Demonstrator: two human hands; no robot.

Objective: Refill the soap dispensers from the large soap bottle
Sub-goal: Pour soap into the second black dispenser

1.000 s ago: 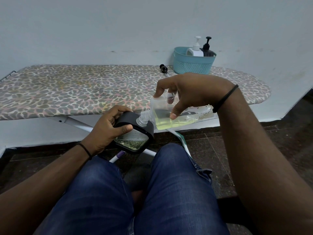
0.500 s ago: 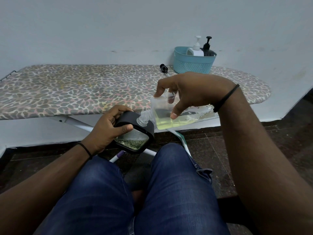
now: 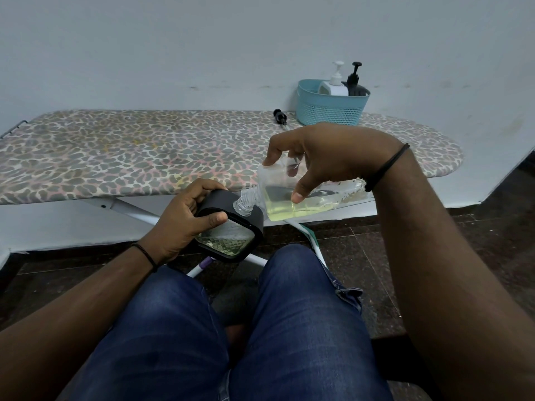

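Little has shifted since the earlier frames: your hands hold the same pose and the pour goes on, with the clear bottle tilted a touch more steeply, if at all. Nearest, your knees in blue jeans (image 3: 220, 328) fill the lower view. Above them your left hand (image 3: 185, 224) curls its fingers and thumb around the black soap dispenser (image 3: 231, 227), which is tilted and held in the air over the dark floor (image 3: 362, 256), with yellowish liquid visible through its clear window. Your right hand (image 3: 324, 157) grips the large soap bottle (image 3: 304, 195) from above, thumb on the near face and fingers over the top; it lies almost on its side, its threaded neck resting in the dispenser's opening, with yellow-green soap pooled along its lower side. Behind stands the ironing board (image 3: 130, 151) with its spotted cover. On it, near the wall, lies a black pump head (image 3: 280, 117), just beside a teal basket (image 3: 330, 111) holding a white dispenser (image 3: 334, 85) and a black pump bottle (image 3: 355, 82).
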